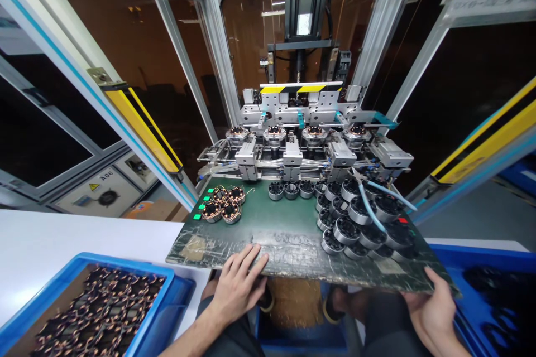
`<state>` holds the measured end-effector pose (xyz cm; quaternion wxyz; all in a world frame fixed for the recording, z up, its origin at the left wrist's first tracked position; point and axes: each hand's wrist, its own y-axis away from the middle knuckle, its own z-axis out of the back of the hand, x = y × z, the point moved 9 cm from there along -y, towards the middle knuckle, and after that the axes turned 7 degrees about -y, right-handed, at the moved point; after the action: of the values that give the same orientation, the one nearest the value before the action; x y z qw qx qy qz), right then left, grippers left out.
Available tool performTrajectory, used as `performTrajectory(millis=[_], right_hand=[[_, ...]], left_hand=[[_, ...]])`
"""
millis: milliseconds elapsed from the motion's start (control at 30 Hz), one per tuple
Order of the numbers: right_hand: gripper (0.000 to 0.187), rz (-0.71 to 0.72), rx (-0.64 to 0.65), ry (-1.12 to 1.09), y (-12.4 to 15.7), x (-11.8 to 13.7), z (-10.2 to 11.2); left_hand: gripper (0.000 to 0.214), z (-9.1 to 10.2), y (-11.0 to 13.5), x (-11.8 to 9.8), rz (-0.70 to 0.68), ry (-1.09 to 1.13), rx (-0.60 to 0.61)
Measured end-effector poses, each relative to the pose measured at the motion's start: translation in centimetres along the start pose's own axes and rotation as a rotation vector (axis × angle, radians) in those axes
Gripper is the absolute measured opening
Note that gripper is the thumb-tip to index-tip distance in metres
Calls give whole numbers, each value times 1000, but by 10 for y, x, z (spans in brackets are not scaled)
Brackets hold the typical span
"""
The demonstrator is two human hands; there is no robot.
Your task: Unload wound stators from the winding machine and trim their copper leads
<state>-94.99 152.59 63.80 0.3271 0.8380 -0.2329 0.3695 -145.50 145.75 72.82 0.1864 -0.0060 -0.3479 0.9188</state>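
Observation:
My left hand (238, 281) lies flat on the near edge of a green work board (285, 228), fingers stretched out and empty. My right hand (431, 309) rests at the board's near right corner, thumb on the edge, fingers open and holding nothing. Several copper-wound stators (224, 203) sit at the board's far left. A large cluster of grey metal housings (360, 217) fills the right side, with three more housings (291, 189) in a row at the back middle.
Behind the board stands a machine fixture (301, 139) with several stations holding wound stators. A blue bin (96, 307) of copper-wound stators sits at lower left. Another blue bin (494, 290) of dark parts is at right. Yellow light-curtain bars (142, 128) flank the opening.

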Motion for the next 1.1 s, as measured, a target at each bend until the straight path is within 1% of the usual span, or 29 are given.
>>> performTrajectory(millis=[233,367,433,567,867,967,1100], right_hand=[[33,11,18,13,5,4,-7],[41,29,25,19,9,5,-10],[44,29,22,19,9,4,-9],[42,30,17,17,7,3,-6],[47,47,13,8,5,3,-5],[45,54,6,-3,3,2,-3],[43,47,32,-8,1,2,-3]], left_hand=[[56,2,-1,-1,0,5,-6],[58,2,-2,0,4,7,-7],[62,1,-1,-1,0,-6,-5],[74,-2,2,-1,-4,-29,0],[63,2,-1,0,14,18,-13],[63,3,-1,1,14,28,-15],[64,3,-1,0,13,29,-16]])
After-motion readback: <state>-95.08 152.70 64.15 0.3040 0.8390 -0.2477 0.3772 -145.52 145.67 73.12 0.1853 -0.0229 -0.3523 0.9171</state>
